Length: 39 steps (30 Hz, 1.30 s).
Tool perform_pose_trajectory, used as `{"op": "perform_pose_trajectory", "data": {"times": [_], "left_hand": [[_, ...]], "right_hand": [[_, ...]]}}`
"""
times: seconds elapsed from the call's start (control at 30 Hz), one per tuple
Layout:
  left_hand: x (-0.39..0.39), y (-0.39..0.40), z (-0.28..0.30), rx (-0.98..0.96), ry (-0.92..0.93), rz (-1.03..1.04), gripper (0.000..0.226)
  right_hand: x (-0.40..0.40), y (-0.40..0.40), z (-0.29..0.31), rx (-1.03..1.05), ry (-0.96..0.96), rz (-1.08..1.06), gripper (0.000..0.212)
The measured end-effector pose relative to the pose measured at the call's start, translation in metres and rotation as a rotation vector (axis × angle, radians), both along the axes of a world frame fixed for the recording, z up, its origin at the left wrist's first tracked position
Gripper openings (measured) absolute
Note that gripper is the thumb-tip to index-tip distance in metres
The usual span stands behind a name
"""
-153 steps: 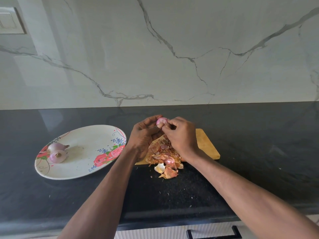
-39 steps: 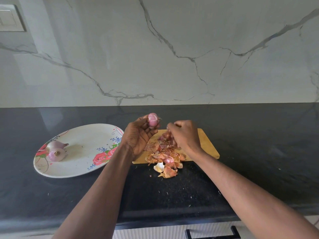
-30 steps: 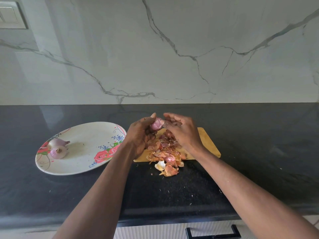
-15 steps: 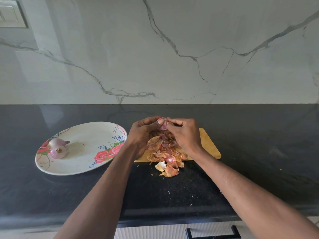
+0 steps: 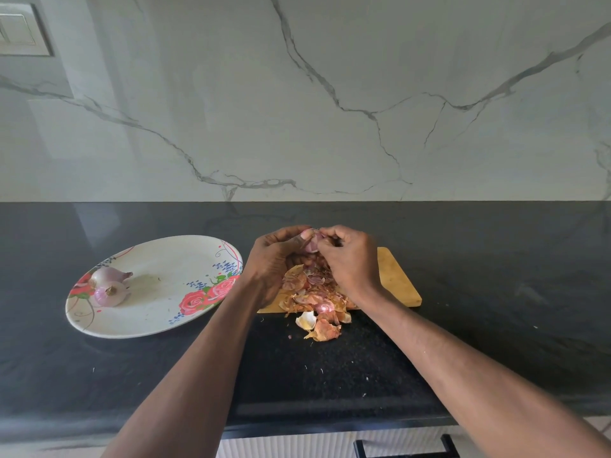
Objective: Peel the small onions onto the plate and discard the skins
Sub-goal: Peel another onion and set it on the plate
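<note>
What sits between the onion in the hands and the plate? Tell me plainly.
Nothing visible. The onion is held by the left hand and right hand above the cutting board. Only bare black counter separates it from the plate, whose right side is free; two onions lie at its left.

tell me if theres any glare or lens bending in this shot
Head view: the black counter mirrors the veined wall as soft glare along its far edge; the wide lens bows its front edge; the plate casts a faint shadow; both hands and the onion look sharp.
</note>
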<state>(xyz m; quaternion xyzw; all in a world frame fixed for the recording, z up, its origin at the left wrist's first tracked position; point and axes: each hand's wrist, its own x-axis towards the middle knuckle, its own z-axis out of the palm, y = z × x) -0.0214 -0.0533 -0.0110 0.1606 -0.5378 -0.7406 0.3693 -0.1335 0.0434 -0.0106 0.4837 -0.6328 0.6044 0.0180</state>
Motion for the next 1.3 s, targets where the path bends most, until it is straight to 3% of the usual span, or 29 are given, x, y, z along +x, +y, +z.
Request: {"op": "perform_pose_trajectory", "data": {"times": [0.13, 0.27, 0.37, 0.5, 0.77, 0.87, 0.93, 1.03, 1.3], "left_hand": [[-0.001, 0.001, 0.002, 0.048, 0.000, -0.006, 0.015], [0.002, 0.002, 0.004, 0.104, -0.003, -0.042, 0.018], [0.001, 0.004, 0.005, 0.131, -0.004, -0.063, 0.020], [0.000, 0.006, 0.006, 0.168, -0.006, -0.070, 0.023], [0.002, 0.007, 0.008, 0.208, -0.007, -0.029, 0.024], [0.001, 0.005, 0.008, 0.190, -0.001, -0.001, 0.021], [0.002, 0.002, 0.007, 0.188, 0.015, 0.050, 0.019], [0.004, 0.000, 0.007, 0.169, 0.029, 0.088, 0.018], [0.003, 0.007, 0.010, 0.146, 0.006, 0.009, 0.027]], "right_hand": [[0.005, 0.005, 0.007, -0.017, -0.080, 0.050, 0.010], [0.008, 0.010, 0.011, -0.034, -0.109, 0.023, 0.021], [0.008, 0.010, 0.011, -0.009, -0.123, -0.010, 0.007], [0.005, 0.008, 0.010, 0.007, -0.153, -0.036, 0.003], [0.002, 0.005, 0.011, 0.008, -0.299, -0.012, 0.024], [0.003, 0.007, 0.015, -0.007, -0.374, 0.006, 0.018], [0.000, 0.007, 0.012, 0.025, -0.307, -0.030, 0.012], [-0.002, 0.005, 0.007, 0.128, -0.146, -0.075, 0.031], [-0.006, 0.001, 0.009, 0.127, -0.143, 0.100, 0.031]]}}
